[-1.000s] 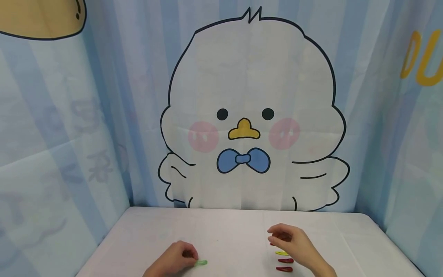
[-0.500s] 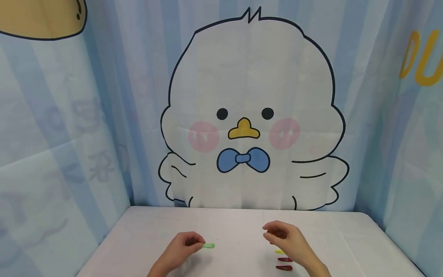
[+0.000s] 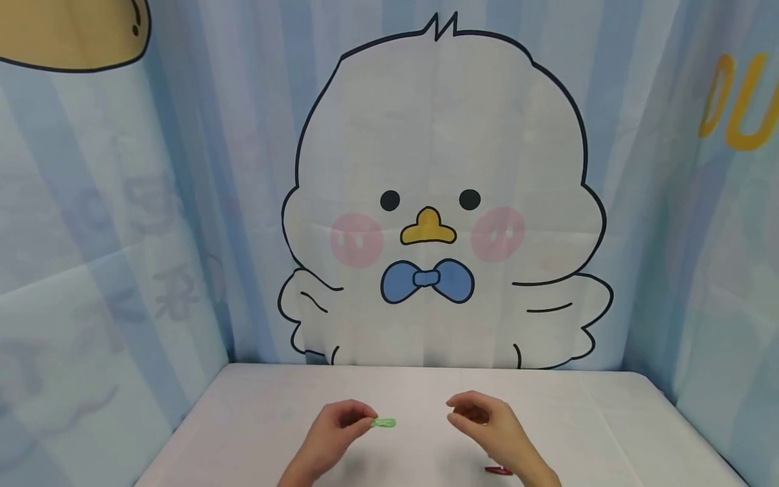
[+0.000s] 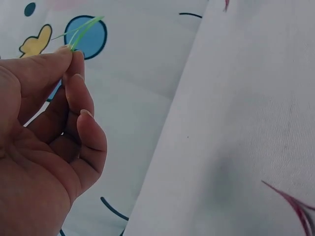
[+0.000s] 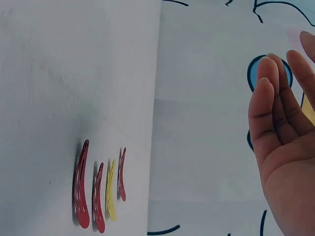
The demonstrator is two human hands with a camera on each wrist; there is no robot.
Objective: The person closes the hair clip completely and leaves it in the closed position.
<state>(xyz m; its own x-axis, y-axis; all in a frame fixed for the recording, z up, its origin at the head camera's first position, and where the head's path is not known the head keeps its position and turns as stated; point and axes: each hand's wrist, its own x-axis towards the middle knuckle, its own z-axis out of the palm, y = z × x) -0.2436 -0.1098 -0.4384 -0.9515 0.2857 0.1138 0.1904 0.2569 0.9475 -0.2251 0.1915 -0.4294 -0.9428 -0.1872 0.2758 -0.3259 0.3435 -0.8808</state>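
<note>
Between thumb and index finger, my left hand (image 3: 333, 436) pinches a green snap hair clip (image 3: 384, 423), held up off the table. The left wrist view shows the green clip (image 4: 84, 33) poking out past the fingertips, its parts spread apart. My right hand (image 3: 494, 429) hovers to the right of it with gently bent fingers, thumb apart from them, holding nothing. Under the right hand, a red hair clip (image 3: 499, 471) lies on the table. In the right wrist view, a yellow clip (image 5: 111, 191) lies in a row with red clips (image 5: 81, 187); the head view mostly hides this row.
The white tabletop (image 3: 420, 460) runs back to a curtain (image 3: 435, 135) printed with a chick. At the lower right of the left wrist view, part of a dark red clip (image 4: 298, 209) shows. Blue striped curtains (image 3: 91, 270) enclose the sides.
My left hand has lifted the green clip off the table and carried it to the right and away from me. The right hand has shifted left, toward it.
</note>
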